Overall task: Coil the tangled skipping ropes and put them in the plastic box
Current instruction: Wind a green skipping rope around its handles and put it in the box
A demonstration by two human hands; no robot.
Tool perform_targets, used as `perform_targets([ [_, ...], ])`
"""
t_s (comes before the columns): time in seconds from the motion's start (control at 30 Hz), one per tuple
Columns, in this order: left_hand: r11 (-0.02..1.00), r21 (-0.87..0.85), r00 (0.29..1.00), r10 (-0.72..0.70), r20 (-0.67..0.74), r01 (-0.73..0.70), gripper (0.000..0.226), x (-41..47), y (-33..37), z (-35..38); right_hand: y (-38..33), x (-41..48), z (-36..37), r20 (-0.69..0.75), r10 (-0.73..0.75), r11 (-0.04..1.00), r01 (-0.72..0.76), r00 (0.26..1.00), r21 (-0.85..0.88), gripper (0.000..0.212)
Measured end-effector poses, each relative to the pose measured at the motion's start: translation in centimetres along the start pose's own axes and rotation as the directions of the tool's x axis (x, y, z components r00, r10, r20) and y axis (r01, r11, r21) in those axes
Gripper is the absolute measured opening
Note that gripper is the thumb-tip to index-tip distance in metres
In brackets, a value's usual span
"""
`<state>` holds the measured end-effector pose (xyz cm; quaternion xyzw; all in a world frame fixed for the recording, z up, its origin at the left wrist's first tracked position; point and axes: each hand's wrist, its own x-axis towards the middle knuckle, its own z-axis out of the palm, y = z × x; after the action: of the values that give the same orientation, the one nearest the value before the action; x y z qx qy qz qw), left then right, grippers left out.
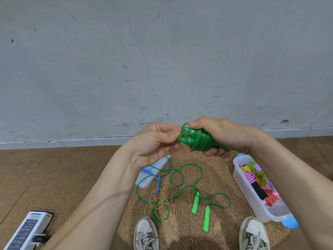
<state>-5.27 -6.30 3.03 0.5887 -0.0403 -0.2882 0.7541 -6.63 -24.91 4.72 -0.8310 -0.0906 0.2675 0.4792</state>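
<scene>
We hold the coiled dark green rope [200, 141] in the air above the mat [216, 177]. Its long axis runs left to right, handle tips pointing left. Our right hand [216, 132] wraps around the bundle and our left hand [153, 143] pinches an end loop. The plastic box [248, 195] lies below to the right, its near end bare, with open mat between it and the loose green rope [195, 202].

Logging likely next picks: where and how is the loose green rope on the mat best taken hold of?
Probably by its two light green handles, coming down from above. They lie flat on the mat near the shoes, close together, rigid and clear of the multicoloured rope, which crosses the cord's far loops.
</scene>
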Motion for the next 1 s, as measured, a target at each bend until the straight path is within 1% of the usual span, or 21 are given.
perform_targets([
  [0.07, 0.973, 0.21, 0.993, 0.108, -0.057, -0.094, 0.013, -0.3, 0.1, 0.1, 0.2, 0.2, 0.1, -0.056, 0.005, 0.999, -0.007, 0.998, -0.031, 0.047],
  [0.13, 0.834, 0.514, 0.965, 0.258, -0.037, -0.203, 0.02, -0.6, 0.4, 0.4, 0.5, 0.5, 0.2, -0.118, -0.006, 0.998, -0.002, 0.993, -0.07, 0.044],
  [0.17, 0.762, 0.601, 0.953, 0.303, -0.004, -0.24, 0.025, -0.7, 0.4, 0.5, 0.6, 0.6, 0.1, -0.146, -0.021, 0.997, 0.01, 0.989, -0.081, 0.042],
  [0.2, 0.741, 0.624, 0.95, 0.312, 0.008, -0.248, 0.028, -0.7, 0.5, 0.6, 0.8, 0.8, 0.1, -0.174, -0.039, 0.996, 0.024, 0.984, -0.087, 0.041],
  [0.27, 0.775, 0.589, 0.955, 0.296, -0.019, -0.229, 0.024, -0.8, 0.6, 1.0, 0.9, 1.0, 0.1, -0.248, -0.092, 0.992, 0.069, 0.964, -0.102, 0.04],
  [0.33, 0.757, 0.616, 0.936, 0.341, -0.087, -0.218, 0.019, -0.5, 0.1, 1.4, 1.1, 1.5, 0.3, -0.32, -0.189, 0.977, 0.145, 0.928, -0.158, 0.041],
  [0.37, 0.77, 0.601, 0.921, 0.364, -0.138, -0.215, 0.016, -0.2, -0.2, 1.5, 1.2, 1.8, 0.5, -0.348, -0.248, 0.962, 0.188, 0.904, -0.198, 0.043],
  [0.4, 0.813, 0.541, 0.908, 0.37, -0.199, -0.213, 0.016, 0.1, -0.5, 1.7, 1.4, 2.2, 0.8, -0.374, -0.298, 0.946, 0.221, 0.878, -0.237, 0.043],
  [0.47, 0.91, 0.356, 0.897, 0.327, -0.296, -0.214, 0.018, 0.5, -0.9, 2.2, 1.8, 2.9, 1.2, -0.425, -0.33, 0.936, 0.236, 0.842, -0.26, 0.04],
  [0.53, 0.949, 0.214, 0.897, 0.295, -0.33, -0.234, 0.021, 1.0, -1.0, 2.3, 1.8, 3.5, 1.6, -0.509, -0.271, 0.962, 0.239, 0.817, -0.13, 0.041],
  [0.57, 0.952, 0.185, 0.894, 0.294, -0.339, -0.243, 0.023, 1.1, -1.0, 2.3, 1.7, 3.6, 1.8, -0.553, -0.211, 0.969, 0.248, 0.806, -0.009, 0.042],
  [0.6, 0.945, 0.209, 0.883, 0.313, -0.351, -0.252, 0.023, 1.4, -1.1, 2.3, 1.7, 3.9, 2.1, -0.587, -0.136, 0.959, 0.255, 0.798, 0.125, 0.041],
  [0.63, 0.915, 0.309, 0.855, 0.368, -0.365, -0.261, 0.022, 1.7, -1.3, 2.2, 1.7, 4.0, 2.4, -0.599, -0.051, 0.936, 0.247, 0.799, 0.251, 0.039],
  [0.67, 0.841, 0.473, 0.81, 0.459, -0.364, -0.264, 0.021, 2.0, -1.5, 2.0, 1.8, 4.1, 2.7, -0.594, 0.023, 0.906, 0.235, 0.804, 0.353, 0.038],
  [0.73, 0.573, 0.791, 0.721, 0.638, -0.268, -0.213, 0.022, 2.3, -2.1, 1.9, 2.2, 4.3, 3.1, -0.586, 0.098, 0.863, 0.224, 0.805, 0.454, 0.034],
  [0.77, 0.437, 0.884, 0.689, 0.693, -0.213, -0.166, 0.025, 2.3, -2.5, 2.0, 2.3, 4.4, 3.2, -0.594, 0.118, 0.854, 0.224, 0.795, 0.469, 0.034],
  [0.8, 0.334, 0.935, 0.659, 0.732, -0.174, -0.124, 0.025, 2.3, -2.8, 2.2, 2.3, 4.6, 3.2, -0.609, 0.129, 0.854, 0.224, 0.783, 0.469, 0.034],
  [0.83, 0.269, 0.958, 0.628, 0.764, -0.146, -0.103, 0.023, 2.4, -3.2, 2.4, 2.5, 4.7, 3.2, -0.623, 0.126, 0.86, 0.228, 0.772, 0.456, 0.036],
  [0.87, 0.242, 0.966, 0.61, 0.78, -0.136, -0.094, 0.02, 2.6, -3.5, 2.6, 2.6, 4.7, 3.2, -0.629, 0.117, 0.865, 0.232, 0.769, 0.444, 0.037],
  [0.93, 0.282, 0.951, 0.611, 0.778, -0.149, -0.128, 0.02, 2.9, -4.1, 2.7, 3.1, 4.7, 3.0, -0.61, 0.108, 0.879, 0.211, 0.785, 0.427, 0.037],
  [1.0, 0.373, 0.907, 0.678, 0.72, -0.148, -0.198, 0.024, 3.5, -4.7, 3.0, 3.6, 4.5, 2.7, -0.593, 0.117, 0.891, 0.179, 0.797, 0.417, 0.04],
])
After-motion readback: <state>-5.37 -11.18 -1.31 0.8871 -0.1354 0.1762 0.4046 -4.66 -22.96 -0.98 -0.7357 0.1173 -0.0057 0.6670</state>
